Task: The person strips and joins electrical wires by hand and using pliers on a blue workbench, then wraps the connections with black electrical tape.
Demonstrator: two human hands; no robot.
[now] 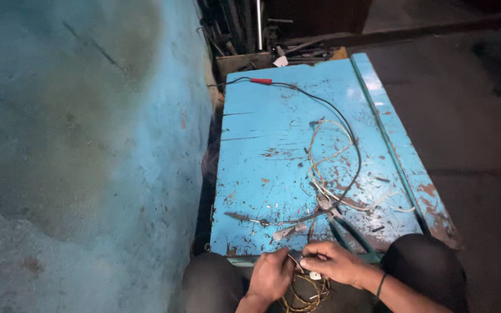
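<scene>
A bundle of yellowish wires [302, 293] hangs over my lap, just off the near edge of the blue table [273, 156]. My left hand [271, 275] is closed around it; my right hand [334, 262] pinches its small white connector [315, 276]. Pliers [343, 223] lie nearby on the table.

Bare forearms, a thin dark band on the right wrist [382, 285], dark trousers [430, 264] over both knees

You sat against a rough blue-painted wall [82, 145], stained darker in patches. Before you stood a worn blue table [273, 168], its paint chipped to rust, on a dark floor [471, 127]. Dim light left the metal clutter [262, 35] behind it in shadow.
</scene>
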